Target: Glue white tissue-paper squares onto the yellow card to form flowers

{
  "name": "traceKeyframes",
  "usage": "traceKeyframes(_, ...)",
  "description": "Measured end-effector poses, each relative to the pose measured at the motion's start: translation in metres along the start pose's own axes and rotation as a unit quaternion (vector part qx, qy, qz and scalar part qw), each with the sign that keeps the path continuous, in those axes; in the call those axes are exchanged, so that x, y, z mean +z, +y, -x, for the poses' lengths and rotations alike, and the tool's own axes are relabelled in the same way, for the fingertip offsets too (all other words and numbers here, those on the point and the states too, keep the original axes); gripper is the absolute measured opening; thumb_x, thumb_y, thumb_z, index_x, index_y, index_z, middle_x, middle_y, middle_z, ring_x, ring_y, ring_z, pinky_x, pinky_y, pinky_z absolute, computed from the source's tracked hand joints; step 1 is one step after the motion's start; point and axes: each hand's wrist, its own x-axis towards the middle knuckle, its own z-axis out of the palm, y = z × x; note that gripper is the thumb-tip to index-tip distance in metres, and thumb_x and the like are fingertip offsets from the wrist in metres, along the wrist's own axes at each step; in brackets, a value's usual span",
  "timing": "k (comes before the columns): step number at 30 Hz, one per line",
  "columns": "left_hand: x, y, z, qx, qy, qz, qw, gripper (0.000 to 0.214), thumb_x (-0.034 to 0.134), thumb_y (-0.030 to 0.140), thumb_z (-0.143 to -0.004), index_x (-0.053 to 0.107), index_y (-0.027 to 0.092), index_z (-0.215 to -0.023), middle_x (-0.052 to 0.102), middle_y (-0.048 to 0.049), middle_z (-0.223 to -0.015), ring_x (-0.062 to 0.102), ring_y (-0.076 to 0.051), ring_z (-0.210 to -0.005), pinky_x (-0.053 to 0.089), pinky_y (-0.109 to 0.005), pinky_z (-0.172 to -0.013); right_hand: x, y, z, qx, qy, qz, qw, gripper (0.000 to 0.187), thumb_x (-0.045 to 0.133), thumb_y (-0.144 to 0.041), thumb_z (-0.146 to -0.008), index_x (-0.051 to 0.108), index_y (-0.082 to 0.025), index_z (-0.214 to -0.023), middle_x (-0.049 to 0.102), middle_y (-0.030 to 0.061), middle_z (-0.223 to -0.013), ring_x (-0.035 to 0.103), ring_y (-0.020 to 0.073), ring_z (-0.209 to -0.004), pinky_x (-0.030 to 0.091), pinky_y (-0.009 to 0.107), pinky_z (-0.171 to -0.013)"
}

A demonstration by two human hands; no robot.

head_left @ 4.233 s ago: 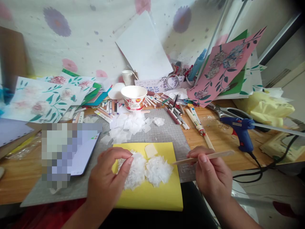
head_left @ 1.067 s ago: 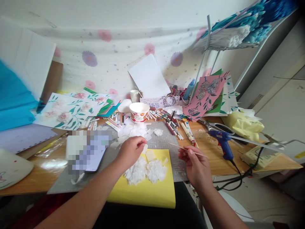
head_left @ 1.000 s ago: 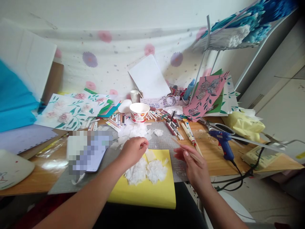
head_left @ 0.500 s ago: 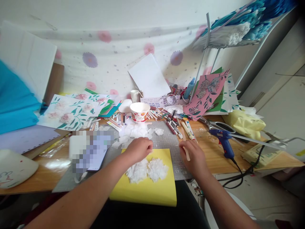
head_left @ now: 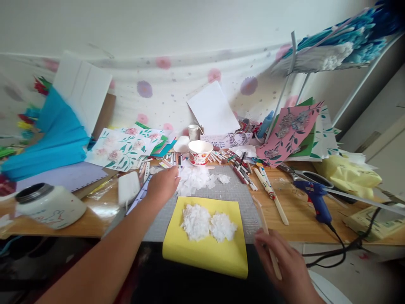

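Note:
A yellow sheet of paper (head_left: 202,258) lies at the table's front edge, its near part curving down over it. Two fluffy clumps of white paper pieces sit side by side on it, the left clump (head_left: 196,222) larger than the right clump (head_left: 223,226). My left hand (head_left: 163,185) is closed beside the loose white paper pieces (head_left: 196,179), over the phone (head_left: 139,196); whether its fingertips hold anything is hidden. My right hand (head_left: 283,261) grips a thin wooden craft stick (head_left: 264,219), slanted, to the right of the yellow sheet.
A paper bowl (head_left: 201,153) stands behind the scraps, among scattered markers (head_left: 243,173). To the right are a blue glue gun (head_left: 314,198) with its cord and scissors (head_left: 311,177). A white jar (head_left: 52,207) lies at left. A grey cutting mat (head_left: 236,196) is under the sheet.
My left hand has moved from above the white clumps leftward to the loose paper pieces. My right hand has drawn nearer to me with the stick. The view has shifted left.

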Motion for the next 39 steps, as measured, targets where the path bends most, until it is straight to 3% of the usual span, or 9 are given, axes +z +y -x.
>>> traceKeyframes(3, -0.001, -0.002, 0.029, -0.004, 0.012, 0.030, 0.999, 0.018, 0.050, 0.027, -0.090, 0.061, 0.022, -0.076, 0.064, -0.0031, -0.070, 0.062, -0.022, -0.070, 0.036, -0.028, -0.061, 0.008, -0.012, 0.015, -0.011, -0.062, -0.057, 0.996, 0.027, 0.063, -0.019, -0.087, 0.056, -0.027, -0.111, 0.073, 0.0116, -0.119, 0.075, 0.0250, -0.097, 0.063, 0.031, -0.076)
traceKeyframes(5, 0.004, -0.003, 0.055, -0.002, 0.026, 0.056, 0.998, 0.022, 0.046, 0.030, -0.092, 0.060, 0.022, -0.077, 0.065, -0.0023, -0.071, 0.063, -0.021, -0.069, 0.037, -0.028, -0.061, 0.015, -0.017, 0.017, 0.012, -0.058, -0.083, 0.995, 0.027, 0.064, -0.019, -0.085, 0.057, -0.027, -0.110, 0.069, 0.0123, -0.127, 0.071, 0.0275, -0.110, 0.062, 0.035, -0.083)
traceKeyframes(10, 0.022, -0.009, 0.120, 0.028, 0.074, 0.186, 0.979, 0.024, 0.042, 0.034, -0.094, 0.062, 0.023, -0.087, 0.071, -0.0025, -0.083, 0.067, -0.019, -0.076, 0.047, -0.027, -0.070, 0.020, -0.014, -0.001, 0.134, 0.020, -0.145, 0.980, 0.005, 0.062, -0.022, -0.085, 0.059, -0.025, -0.087, 0.077, 0.0099, -0.097, 0.076, 0.0256, -0.091, 0.062, 0.031, -0.068)
traceKeyframes(14, 0.026, -0.016, 0.148, 0.046, 0.034, 0.226, 0.972, 0.020, 0.050, 0.035, -0.091, 0.064, 0.024, -0.082, 0.071, -0.0001, -0.078, 0.068, -0.019, -0.070, 0.050, -0.026, -0.065, 0.007, -0.001, -0.013, 0.159, 0.056, -0.176, 0.970, 0.006, 0.064, -0.026, -0.085, 0.059, -0.025, -0.087, 0.074, 0.0102, -0.097, 0.075, 0.0240, -0.090, 0.061, 0.030, -0.070)
traceKeyframes(18, 0.026, -0.015, 0.155, 0.063, 0.026, 0.240, 0.968, 0.014, 0.055, 0.033, -0.090, 0.065, 0.025, -0.087, 0.072, 0.0008, -0.081, 0.070, -0.018, -0.072, 0.055, -0.025, -0.065, -0.001, 0.015, -0.014, 0.164, 0.068, -0.186, 0.966, 0.008, 0.064, -0.026, -0.086, 0.059, -0.026, -0.093, 0.073, 0.0114, -0.108, 0.074, 0.0229, -0.097, 0.060, 0.028, -0.071)
traceKeyframes(21, 0.031, -0.012, 0.155, 0.121, 0.042, 0.230, 0.965, 0.011, 0.057, 0.026, -0.088, 0.066, 0.026, -0.096, 0.073, 0.0001, -0.090, 0.071, -0.018, -0.081, 0.058, -0.026, -0.071, -0.007, 0.023, -0.019, 0.123, 0.067, -0.153, 0.978, 0.006, 0.062, -0.023, -0.087, 0.059, -0.026, -0.092, 0.074, 0.0098, -0.108, 0.073, 0.0220, -0.098, 0.060, 0.028, -0.073)
traceKeyframes(26, 0.045, -0.008, 0.148, 0.225, 0.077, 0.168, 0.957, 0.039, 0.062, 0.033, -0.090, 0.058, 0.031, -0.129, 0.063, -0.0038, -0.130, 0.062, -0.022, -0.115, 0.055, -0.031, -0.094, -0.018, 0.034, -0.042, 0.045, 0.025, -0.070, 0.996, 0.007, 0.058, -0.021, -0.088, 0.061, -0.025, -0.083, 0.074, 0.0085, -0.100, 0.074, 0.0227, -0.092, 0.059, 0.032, -0.076)
traceKeyframes(33, 0.068, 0.001, 0.143, 0.344, 0.115, 0.060, 0.930, 0.079, 0.064, 0.062, -0.084, 0.040, 0.024, -0.149, 0.043, -0.0059, -0.154, 0.040, -0.029, -0.139, 0.040, -0.042, -0.112, 0.012, 0.038, -0.052, 0.036, -0.024, -0.072, 0.996, 0.012, 0.051, -0.020, -0.091, 0.057, -0.023, -0.082, 0.073, 0.0081, -0.095, 0.072, 0.0221, -0.092, 0.058, 0.032, -0.076)
traceKeyframes(39, 0.086, 0.008, 0.146, 0.330, 0.176, 0.030, 0.927, 0.062, 0.069, 0.049, -0.085, 0.053, 0.023, -0.139, 0.055, -0.0032, -0.145, 0.046, -0.026, -0.133, 0.031, -0.038, -0.114, 0.021, 0.038, -0.039, 0.041, -0.076, -0.029, 0.996, 0.018, 0.046, -0.018, -0.095, 0.061, -0.022, -0.088, 0.071, 0.0103, -0.102, 0.069, 0.0234, -0.098, 0.056, 0.035, -0.082)
